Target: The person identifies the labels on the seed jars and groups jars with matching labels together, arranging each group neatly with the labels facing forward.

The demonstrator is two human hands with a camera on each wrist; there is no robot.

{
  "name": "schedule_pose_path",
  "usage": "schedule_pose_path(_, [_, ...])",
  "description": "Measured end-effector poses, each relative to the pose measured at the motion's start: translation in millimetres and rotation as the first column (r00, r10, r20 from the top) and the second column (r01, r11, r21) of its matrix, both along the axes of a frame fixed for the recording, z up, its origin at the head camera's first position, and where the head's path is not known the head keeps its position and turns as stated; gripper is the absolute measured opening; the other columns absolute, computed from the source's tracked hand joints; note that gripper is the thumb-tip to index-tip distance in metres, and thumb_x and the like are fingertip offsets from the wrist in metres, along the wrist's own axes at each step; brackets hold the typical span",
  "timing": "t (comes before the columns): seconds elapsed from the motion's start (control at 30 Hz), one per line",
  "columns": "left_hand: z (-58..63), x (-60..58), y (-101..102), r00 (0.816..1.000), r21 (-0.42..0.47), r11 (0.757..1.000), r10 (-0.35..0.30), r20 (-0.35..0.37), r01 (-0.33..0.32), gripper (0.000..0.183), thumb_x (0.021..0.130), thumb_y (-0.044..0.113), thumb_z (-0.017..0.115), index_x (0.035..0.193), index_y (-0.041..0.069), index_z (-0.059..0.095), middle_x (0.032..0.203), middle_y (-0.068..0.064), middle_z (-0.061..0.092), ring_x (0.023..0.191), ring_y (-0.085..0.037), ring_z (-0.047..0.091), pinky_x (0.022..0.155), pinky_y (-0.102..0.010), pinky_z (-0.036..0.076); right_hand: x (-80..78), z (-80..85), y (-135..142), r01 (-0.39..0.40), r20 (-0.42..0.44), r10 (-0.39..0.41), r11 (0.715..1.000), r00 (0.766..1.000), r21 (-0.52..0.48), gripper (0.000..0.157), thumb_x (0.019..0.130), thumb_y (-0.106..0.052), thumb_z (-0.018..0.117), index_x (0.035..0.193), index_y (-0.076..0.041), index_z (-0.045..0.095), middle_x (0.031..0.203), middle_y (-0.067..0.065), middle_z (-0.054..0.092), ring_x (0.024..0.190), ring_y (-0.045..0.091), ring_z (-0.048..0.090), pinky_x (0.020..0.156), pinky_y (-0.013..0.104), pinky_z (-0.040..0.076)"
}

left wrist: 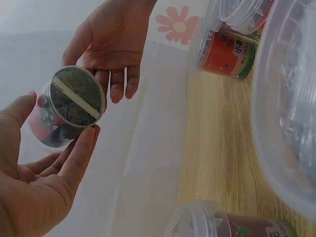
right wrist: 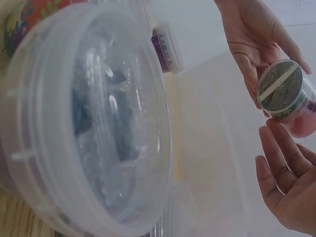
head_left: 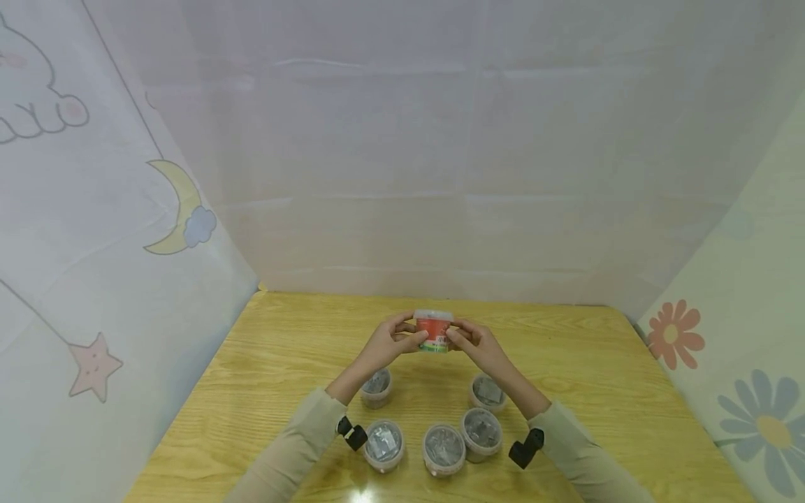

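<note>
Both hands hold a small clear plastic tub [head_left: 433, 331] with a red label and a green band, raised above the far part of the wooden table. My left hand [head_left: 392, 339] grips it from the left side, thumb across the front. From the right, my right hand [head_left: 476, 342] pinches it between thumb and fingers, its other fingers loosely extended in the left wrist view. There the tub's round end [left wrist: 76, 96] shows dark contents with a pale strip across. The same dark end [right wrist: 281, 86] appears in the right wrist view.
Several similar lidded tubs stand on the table [head_left: 264, 391]: one tub [head_left: 376, 388] by the left forearm, another tub [head_left: 487, 392] by the right forearm, and more [head_left: 444, 449] near the front. Silvery packets show through their lids. Printed sheets [head_left: 440, 175] surround the table.
</note>
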State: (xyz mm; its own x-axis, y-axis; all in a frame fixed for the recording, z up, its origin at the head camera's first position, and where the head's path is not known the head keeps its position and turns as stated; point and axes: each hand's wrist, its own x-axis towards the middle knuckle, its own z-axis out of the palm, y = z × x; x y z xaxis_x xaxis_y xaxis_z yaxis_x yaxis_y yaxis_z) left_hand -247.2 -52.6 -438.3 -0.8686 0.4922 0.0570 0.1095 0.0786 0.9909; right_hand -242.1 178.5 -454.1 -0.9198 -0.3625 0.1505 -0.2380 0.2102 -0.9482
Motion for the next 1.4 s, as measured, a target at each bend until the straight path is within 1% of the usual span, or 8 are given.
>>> schedule_pose_path(0.1, [-9.3,-3.9,1.4,1.000,-0.018,1.000,0.015,-0.008,-0.015,0.072,0.090,0.030,0.062,0.146,0.004,0.025,0.125,-0.021,0.052,0.105,-0.028,0.061,0.083,-0.034,0.054,4.1,6.3,-1.3,0.000,0.006,0.000,1.000,1.000,0.022,0.040,0.098,-0.018,0.048,0.133,0.002,0.046,0.104,0.019,0.065,0.085,0.012,0.065,0.084,0.032,0.053])
schedule_pose_path(0.3, [-11.1,-2.5,3.7,0.999,-0.044,0.998,0.046,-0.026,-0.047,0.079,0.085,0.040,0.065,0.145,0.006,0.026,0.129,-0.018,0.051,0.108,-0.026,0.059,0.083,-0.034,0.054,18.8,28.2,-7.2,0.011,-0.013,-0.010,0.999,1.000,0.051,0.042,0.097,-0.018,0.049,0.132,0.005,0.044,0.102,0.019,0.065,0.084,0.013,0.065,0.084,0.032,0.053])
schedule_pose_path(0.57, [-12.9,-3.2,6.5,0.997,-0.074,0.995,0.062,-0.047,-0.065,0.078,0.085,0.035,0.068,0.145,0.007,0.027,0.130,-0.017,0.051,0.109,-0.029,0.059,0.087,-0.047,0.050,21.6,32.2,-8.9,0.032,-0.036,-0.029,0.997,0.999,0.076,0.041,0.097,-0.018,0.051,0.132,0.003,0.046,0.101,0.019,0.066,0.086,0.025,0.066,0.082,0.036,0.053])
schedule_pose_path(0.7, [-13.4,-3.1,6.5,0.997,-0.069,0.996,0.061,-0.049,-0.064,0.080,0.083,0.038,0.068,0.145,0.007,0.028,0.128,-0.017,0.053,0.107,-0.028,0.060,0.085,-0.041,0.052,23.1,33.4,-9.3,0.039,-0.038,-0.036,0.995,0.999,0.088,0.041,0.097,-0.019,0.051,0.132,0.002,0.046,0.100,0.018,0.066,0.087,0.031,0.065,0.083,0.040,0.053])
schedule_pose_path(0.9, [-11.7,-2.5,5.4,1.000,-0.029,0.999,0.028,-0.012,-0.028,0.073,0.088,0.028,0.065,0.146,0.009,0.026,0.131,-0.017,0.049,0.111,-0.029,0.057,0.085,-0.036,0.053,20.3,28.5,-5.9,0.024,-0.005,-0.023,0.997,1.000,0.079,0.046,0.097,-0.019,0.051,0.135,0.005,0.041,0.103,0.020,0.065,0.091,0.039,0.063,0.087,0.044,0.051])
schedule_pose_path(1.07, [2.1,5.2,3.4,1.000,0.004,1.000,-0.005,0.010,0.005,0.068,0.090,0.022,0.062,0.145,0.004,0.026,0.131,-0.020,0.049,0.113,-0.031,0.056,0.085,-0.037,0.053,9.3,14.1,-0.3,-0.011,0.051,0.008,0.999,0.999,0.042,0.048,0.097,-0.020,0.050,0.138,0.003,0.037,0.105,0.019,0.065,0.090,0.031,0.065,0.086,0.038,0.052])
schedule_pose_path(1.13, [2.7,5.5,3.0,1.000,0.020,1.000,-0.017,0.022,0.016,0.066,0.091,0.021,0.061,0.145,0.004,0.027,0.132,-0.020,0.048,0.113,-0.031,0.056,0.086,-0.037,0.052,5.0,7.3,1.7,-0.024,0.062,0.021,0.999,0.998,0.036,0.049,0.098,-0.021,0.048,0.139,0.002,0.036,0.106,0.019,0.065,0.090,0.025,0.066,0.086,0.038,0.052])
schedule_pose_path(1.4, [-16.1,-4.0,3.5,0.998,0.073,0.997,-0.019,0.052,0.015,0.063,0.090,0.027,0.063,0.143,0.013,0.032,0.131,-0.016,0.050,0.112,-0.027,0.056,0.086,-0.037,0.052,2.9,0.4,2.6,-0.067,0.088,0.068,0.998,0.994,-0.012,0.053,0.099,-0.026,0.046,0.141,0.002,0.032,0.111,0.023,0.062,0.092,0.019,0.064,0.091,0.053,0.046])
